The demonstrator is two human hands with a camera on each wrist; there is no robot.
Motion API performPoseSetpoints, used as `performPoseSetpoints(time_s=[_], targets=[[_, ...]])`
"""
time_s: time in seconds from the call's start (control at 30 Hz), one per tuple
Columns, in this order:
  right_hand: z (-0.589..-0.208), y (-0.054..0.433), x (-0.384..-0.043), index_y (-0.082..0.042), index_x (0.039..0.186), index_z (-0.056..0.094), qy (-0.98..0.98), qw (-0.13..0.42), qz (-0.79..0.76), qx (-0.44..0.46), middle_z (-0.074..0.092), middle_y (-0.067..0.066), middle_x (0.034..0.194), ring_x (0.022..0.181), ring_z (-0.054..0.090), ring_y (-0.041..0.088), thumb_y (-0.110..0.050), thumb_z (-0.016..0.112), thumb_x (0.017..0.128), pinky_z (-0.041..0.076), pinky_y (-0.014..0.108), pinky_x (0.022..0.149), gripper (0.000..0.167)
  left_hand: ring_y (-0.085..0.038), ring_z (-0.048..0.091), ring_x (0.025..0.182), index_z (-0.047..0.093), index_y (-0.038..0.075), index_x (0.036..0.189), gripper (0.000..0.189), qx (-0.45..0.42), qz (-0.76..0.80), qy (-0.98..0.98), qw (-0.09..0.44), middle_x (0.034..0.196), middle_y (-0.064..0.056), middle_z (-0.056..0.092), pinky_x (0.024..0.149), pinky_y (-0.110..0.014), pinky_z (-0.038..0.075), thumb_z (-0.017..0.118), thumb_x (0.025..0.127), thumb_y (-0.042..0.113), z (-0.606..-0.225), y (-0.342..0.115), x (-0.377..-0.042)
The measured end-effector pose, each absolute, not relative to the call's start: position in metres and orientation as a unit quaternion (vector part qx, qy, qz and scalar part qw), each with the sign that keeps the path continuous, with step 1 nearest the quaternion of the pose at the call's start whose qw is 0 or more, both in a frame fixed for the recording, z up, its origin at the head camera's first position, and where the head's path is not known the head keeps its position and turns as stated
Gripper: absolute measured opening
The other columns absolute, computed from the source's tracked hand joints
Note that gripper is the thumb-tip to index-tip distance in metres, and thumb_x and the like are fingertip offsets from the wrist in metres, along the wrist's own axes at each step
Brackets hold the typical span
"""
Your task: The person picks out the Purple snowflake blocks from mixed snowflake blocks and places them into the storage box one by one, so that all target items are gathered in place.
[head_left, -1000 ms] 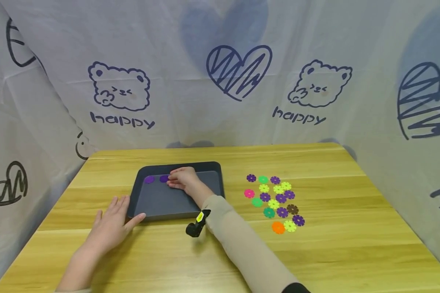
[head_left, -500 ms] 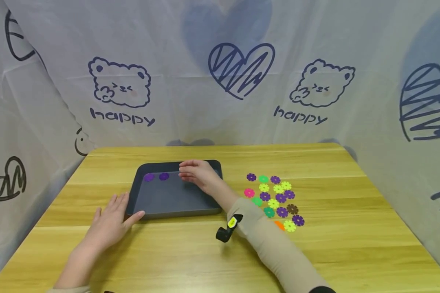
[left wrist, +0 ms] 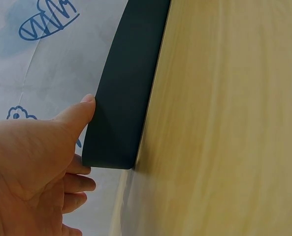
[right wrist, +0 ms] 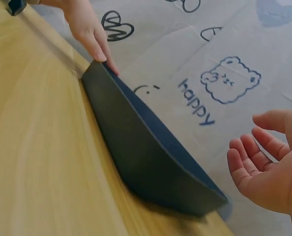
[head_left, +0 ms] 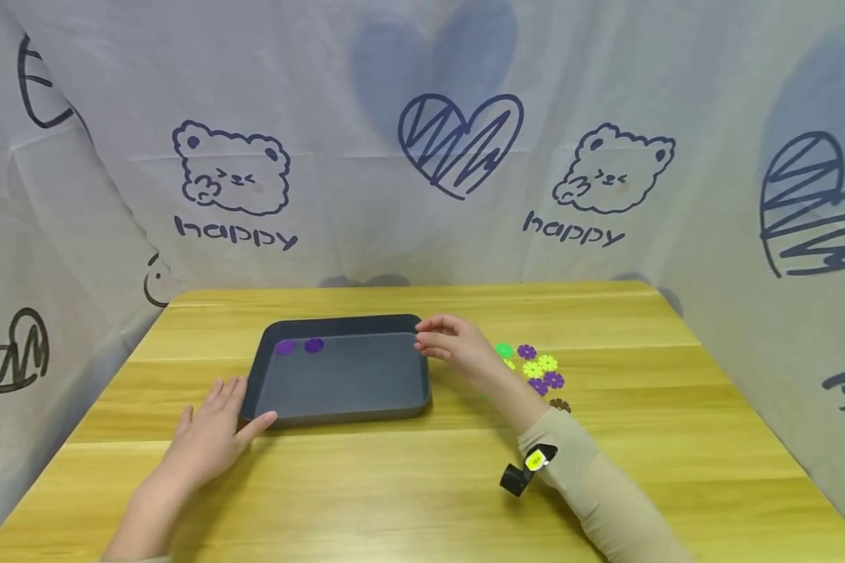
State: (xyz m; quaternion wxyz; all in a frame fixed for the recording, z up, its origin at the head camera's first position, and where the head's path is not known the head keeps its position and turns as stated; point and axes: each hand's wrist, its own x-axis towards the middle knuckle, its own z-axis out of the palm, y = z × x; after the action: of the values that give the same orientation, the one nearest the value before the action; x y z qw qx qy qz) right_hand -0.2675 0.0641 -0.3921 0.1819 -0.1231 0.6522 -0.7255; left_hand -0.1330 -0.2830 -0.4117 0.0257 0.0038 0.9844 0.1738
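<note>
A shallow dark grey tray [head_left: 345, 383] lies on the wooden table. Two purple notched plastic discs [head_left: 314, 346] rest inside it, near its back left corner. My left hand [head_left: 207, 438] touches the tray's near left corner, the thumb at the front wall and the other fingers along the left side. In the left wrist view, the thumb of that hand [left wrist: 32, 162] meets the tray's rim. Above the tray's right edge is my right hand [head_left: 465, 348], fingers loosely bent. Its palm [right wrist: 274, 182] shows nothing held in the right wrist view.
To the right of the tray lies a loose group of colored notched discs, among them purple [head_left: 526, 352], yellow [head_left: 533, 369] and brown [head_left: 559, 405]; my right forearm hides some. A patterned white cloth [head_left: 352, 195] hangs behind the table [head_left: 366, 493].
My right hand has let go of a purple disc in the tray and moved right, past the tray's right edge toward the loose discs. My left hand stays at the corner.
</note>
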Motion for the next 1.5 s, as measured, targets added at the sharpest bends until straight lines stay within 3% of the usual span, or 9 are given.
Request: performPoseSetpoints(time_s=[0.17, 0.27, 0.43, 0.57, 0.77, 0.93, 1.2, 1.5], targets=[[-0.399, 0.096, -0.263, 0.010, 0.123, 0.052, 0.677, 0.175, -0.701, -0.137, 0.064, 0.004, 0.105, 0.097, 0.066, 0.020, -0.007, 0.061, 0.094, 0.045, 0.053, 0.107, 0.035, -0.051, 0.013, 0.146, 0.019, -0.007, 0.152, 0.096, 0.004, 0.172, 0.985, 0.024, 0.156, -0.033, 0.018, 0.106, -0.080, 0.006, 0.042, 0.095, 0.066, -0.413, -0.281, -0.133], [-0.401, 0.114, -0.262, 0.010, 0.124, 0.051, 0.702, 0.164, -0.678, -0.144, 0.064, 0.001, 0.106, 0.099, 0.066, 0.019, -0.011, 0.063, 0.094, 0.047, 0.051, 0.106, 0.038, -0.052, 0.013, 0.145, 0.019, -0.008, 0.152, 0.095, 0.004, 0.171, 0.985, 0.022, 0.156, -0.033, 0.019, 0.107, -0.079, 0.006, 0.042, 0.095, 0.065, -0.413, -0.280, -0.134], [-0.405, 0.142, -0.262, 0.004, 0.122, 0.056, 0.748, 0.139, -0.630, -0.152, 0.063, 0.016, 0.117, 0.112, 0.062, 0.034, -0.020, 0.065, 0.094, 0.049, 0.048, 0.104, 0.037, -0.052, 0.013, 0.145, 0.019, -0.008, 0.152, 0.095, 0.003, 0.175, 0.984, 0.020, 0.156, -0.033, 0.018, 0.107, -0.079, 0.006, 0.042, 0.095, 0.065, -0.412, -0.281, -0.133], [-0.412, 0.161, -0.262, 0.006, 0.123, 0.055, 0.773, 0.123, -0.603, -0.155, 0.059, 0.027, 0.122, 0.117, 0.056, 0.045, -0.023, 0.065, 0.094, 0.049, 0.051, 0.103, 0.042, -0.051, 0.012, 0.146, 0.018, -0.007, 0.152, 0.095, 0.004, 0.180, 0.984, 0.022, 0.156, -0.033, 0.018, 0.107, -0.079, 0.006, 0.042, 0.095, 0.065, -0.411, -0.282, -0.132], [-0.418, 0.184, -0.265, 0.006, 0.123, 0.056, 0.818, 0.105, -0.541, -0.165, 0.063, 0.018, 0.109, 0.100, 0.060, 0.033, -0.019, 0.062, 0.096, 0.056, 0.038, 0.087, 0.038, -0.051, 0.011, 0.146, 0.017, -0.007, 0.153, 0.095, 0.003, 0.184, 0.983, 0.026, 0.156, -0.033, 0.018, 0.107, -0.079, 0.005, 0.043, 0.095, 0.064, -0.412, -0.282, -0.133], [-0.424, 0.195, -0.267, 0.002, 0.115, 0.062, 0.870, 0.099, -0.444, -0.192, 0.064, 0.012, 0.101, 0.092, 0.058, 0.019, -0.013, 0.064, 0.093, 0.053, 0.027, 0.077, 0.026, -0.051, 0.012, 0.146, 0.017, -0.007, 0.152, 0.095, 0.003, 0.184, 0.983, 0.026, 0.156, -0.033, 0.019, 0.106, -0.079, 0.006, 0.043, 0.095, 0.064, -0.413, -0.282, -0.132], [-0.429, 0.196, -0.265, -0.005, 0.103, 0.065, 0.903, 0.106, -0.351, -0.225, 0.060, 0.004, 0.089, 0.081, 0.053, 0.016, -0.012, 0.071, 0.088, 0.048, 0.026, 0.071, 0.018, -0.051, 0.013, 0.146, 0.018, -0.006, 0.153, 0.095, 0.004, 0.181, 0.983, 0.023, 0.157, -0.032, 0.019, 0.106, -0.080, 0.007, 0.042, 0.095, 0.065, -0.413, -0.282, -0.132], [-0.436, 0.194, -0.267, -0.003, 0.099, 0.065, 0.909, 0.101, -0.331, -0.234, 0.059, 0.008, 0.089, 0.079, 0.049, 0.015, -0.009, 0.075, 0.084, 0.046, 0.026, 0.071, 0.019, -0.052, 0.013, 0.146, 0.018, -0.007, 0.153, 0.095, 0.003, 0.186, 0.982, 0.019, 0.157, -0.032, 0.019, 0.106, -0.080, 0.006, 0.043, 0.095, 0.064, -0.414, -0.283, -0.132]])
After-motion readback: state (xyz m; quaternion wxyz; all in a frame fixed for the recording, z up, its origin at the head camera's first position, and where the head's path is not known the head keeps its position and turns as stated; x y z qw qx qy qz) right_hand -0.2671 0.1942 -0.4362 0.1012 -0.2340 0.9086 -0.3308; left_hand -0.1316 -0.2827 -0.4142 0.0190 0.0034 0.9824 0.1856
